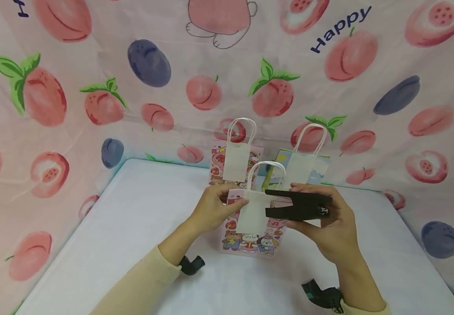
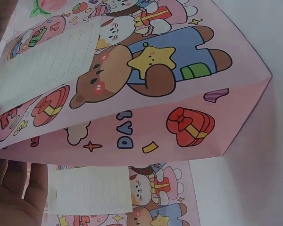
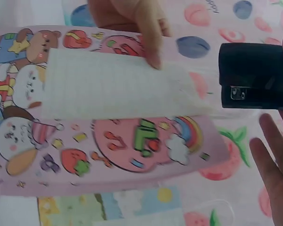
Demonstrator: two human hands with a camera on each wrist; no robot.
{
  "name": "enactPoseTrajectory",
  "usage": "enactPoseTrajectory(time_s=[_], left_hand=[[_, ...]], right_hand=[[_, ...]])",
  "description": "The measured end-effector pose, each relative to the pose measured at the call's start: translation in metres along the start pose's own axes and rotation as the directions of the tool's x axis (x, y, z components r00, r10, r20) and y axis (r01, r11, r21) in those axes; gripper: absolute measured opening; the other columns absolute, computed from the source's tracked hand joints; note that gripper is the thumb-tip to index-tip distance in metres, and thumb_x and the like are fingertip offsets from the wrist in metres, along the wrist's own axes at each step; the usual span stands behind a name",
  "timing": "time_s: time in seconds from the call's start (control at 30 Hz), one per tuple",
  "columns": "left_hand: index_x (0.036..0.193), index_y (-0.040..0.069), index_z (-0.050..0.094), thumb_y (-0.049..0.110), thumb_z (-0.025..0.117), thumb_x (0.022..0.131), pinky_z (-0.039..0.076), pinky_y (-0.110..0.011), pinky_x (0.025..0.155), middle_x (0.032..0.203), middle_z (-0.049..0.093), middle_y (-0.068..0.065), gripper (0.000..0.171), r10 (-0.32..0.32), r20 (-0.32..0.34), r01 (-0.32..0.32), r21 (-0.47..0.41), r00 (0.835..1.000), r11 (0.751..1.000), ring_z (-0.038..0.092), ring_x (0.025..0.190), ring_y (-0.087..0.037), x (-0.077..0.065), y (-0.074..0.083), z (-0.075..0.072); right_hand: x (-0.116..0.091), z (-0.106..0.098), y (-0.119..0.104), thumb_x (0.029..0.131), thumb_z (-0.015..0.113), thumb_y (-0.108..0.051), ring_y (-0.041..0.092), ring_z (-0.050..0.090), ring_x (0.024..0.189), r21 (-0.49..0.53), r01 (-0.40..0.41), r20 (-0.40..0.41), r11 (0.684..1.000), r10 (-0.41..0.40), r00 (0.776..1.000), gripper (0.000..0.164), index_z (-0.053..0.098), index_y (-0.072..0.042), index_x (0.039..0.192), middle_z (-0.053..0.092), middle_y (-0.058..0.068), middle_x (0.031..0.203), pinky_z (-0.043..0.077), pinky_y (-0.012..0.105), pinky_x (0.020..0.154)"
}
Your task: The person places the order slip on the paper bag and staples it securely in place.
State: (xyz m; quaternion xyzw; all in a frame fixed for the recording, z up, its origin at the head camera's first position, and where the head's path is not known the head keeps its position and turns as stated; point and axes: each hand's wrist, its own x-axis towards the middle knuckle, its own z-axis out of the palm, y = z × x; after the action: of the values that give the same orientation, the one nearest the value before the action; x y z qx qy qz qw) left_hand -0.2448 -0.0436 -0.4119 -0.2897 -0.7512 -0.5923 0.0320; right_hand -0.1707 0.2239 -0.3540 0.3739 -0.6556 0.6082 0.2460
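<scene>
A pink paper gift bag [image 1: 230, 245] with cartoon animals and white rope handles stands upright in front of me. A lined white paper slip [image 1: 252, 218] lies against its front near the top. My left hand [image 1: 212, 210] pinches the bag's upper left edge, with the thumb in front at the slip and the other fingers behind. My right hand [image 1: 339, 227] grips a black stapler [image 1: 305, 206] sideways. Its jaws stand apart, point left and overlap the top right of the slip in the head view. In the right wrist view the stapler [image 3: 254, 75] is near the bag's top edge.
Behind stands a second pink bag [image 1: 216, 168] with a similar slip [image 1: 236, 162] on its front. To its right is a blue and green bag [image 1: 319, 169], also bearing a slip. The white table [image 1: 140, 197] meets a fruit-print cloth [image 1: 152, 144] at the back.
</scene>
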Motion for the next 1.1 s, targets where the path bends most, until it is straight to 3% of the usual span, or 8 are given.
enactPoseTrajectory(time_s=[0.27,0.43,0.53,0.63,0.8,0.93,1.03,1.1], left_hand=[[0.124,0.014,0.073,0.019,0.075,0.097,0.064,-0.030,0.073,0.113,0.077,-0.006,0.027,0.011,0.013,-0.011,-0.016,1.000,1.000,0.076,0.086,-0.012,0.000,0.002,-0.002],[0.123,0.014,0.073,0.020,0.074,0.098,0.064,-0.030,0.074,0.113,0.077,-0.005,0.027,0.015,0.019,-0.014,-0.014,1.000,1.000,0.075,0.087,-0.011,0.001,0.002,-0.002],[0.123,0.014,0.073,0.020,0.074,0.098,0.063,-0.029,0.074,0.113,0.077,-0.005,0.026,0.022,0.017,-0.022,-0.006,1.000,1.000,0.075,0.087,-0.011,0.001,0.001,-0.003],[0.123,0.013,0.073,0.019,0.074,0.098,0.063,-0.029,0.074,0.113,0.077,-0.005,0.026,0.027,0.015,-0.027,0.000,1.000,1.000,0.075,0.088,-0.011,0.001,0.001,-0.003],[0.124,0.012,0.073,0.020,0.074,0.098,0.063,-0.028,0.075,0.114,0.076,-0.006,0.028,0.020,0.018,-0.020,0.011,1.000,1.000,0.075,0.089,-0.014,0.001,0.002,-0.004],[0.125,0.011,0.072,0.020,0.074,0.097,0.063,-0.028,0.075,0.116,0.076,-0.008,0.029,0.018,0.019,-0.018,0.007,1.000,1.000,0.076,0.090,-0.017,0.001,0.003,-0.004],[0.125,0.011,0.072,0.020,0.074,0.097,0.063,-0.028,0.074,0.116,0.075,-0.009,0.029,0.017,0.021,-0.017,-0.005,1.000,1.000,0.076,0.090,-0.018,0.001,0.002,-0.004],[0.125,0.011,0.073,0.020,0.074,0.097,0.064,-0.028,0.074,0.115,0.075,-0.009,0.029,0.013,0.024,-0.013,-0.016,1.000,1.000,0.076,0.090,-0.017,0.000,0.002,-0.004]], right_hand=[[0.002,0.015,0.015,0.057,0.087,0.026,0.023,0.060,0.126,-0.165,-0.021,-0.048,0.986,0.013,0.999,0.071,0.062,0.012,0.122,0.069,0.010,0.126,0.045,0.029,0.110],[0.001,0.018,0.018,0.058,0.090,0.022,0.023,0.044,0.137,-0.329,-0.076,-0.052,0.941,0.062,0.997,0.068,0.066,0.005,0.119,0.055,0.014,0.139,0.037,0.028,0.116],[0.003,0.019,0.020,0.060,0.090,0.020,0.025,0.039,0.142,-0.362,-0.115,-0.047,0.925,0.105,0.993,0.067,0.066,0.003,0.120,0.050,0.017,0.145,0.034,0.029,0.119],[0.005,0.018,0.022,0.062,0.089,0.020,0.021,0.046,0.140,-0.369,-0.130,-0.034,0.920,0.127,0.991,0.074,0.063,0.003,0.130,0.056,0.011,0.146,0.034,0.029,0.121],[0.009,0.017,0.026,0.070,0.086,0.015,0.007,0.063,0.120,-0.396,-0.146,-0.002,0.907,0.158,0.987,0.075,0.058,-0.003,0.138,0.068,-0.008,0.128,0.040,0.023,0.114],[0.015,0.018,0.028,0.076,0.083,0.013,0.005,0.068,0.110,-0.378,-0.175,0.016,0.909,0.195,0.981,0.084,0.051,-0.010,0.150,0.069,-0.008,0.123,0.049,0.019,0.101],[0.018,0.019,0.029,0.078,0.081,0.014,0.006,0.071,0.107,-0.349,-0.190,0.022,0.918,0.211,0.977,0.098,0.038,-0.017,0.160,0.070,-0.007,0.123,0.051,0.019,0.102],[0.018,0.020,0.031,0.079,0.080,0.015,0.006,0.072,0.108,-0.331,-0.192,0.020,0.924,0.210,0.978,0.098,0.037,-0.017,0.161,0.070,-0.007,0.124,0.052,0.019,0.102]])
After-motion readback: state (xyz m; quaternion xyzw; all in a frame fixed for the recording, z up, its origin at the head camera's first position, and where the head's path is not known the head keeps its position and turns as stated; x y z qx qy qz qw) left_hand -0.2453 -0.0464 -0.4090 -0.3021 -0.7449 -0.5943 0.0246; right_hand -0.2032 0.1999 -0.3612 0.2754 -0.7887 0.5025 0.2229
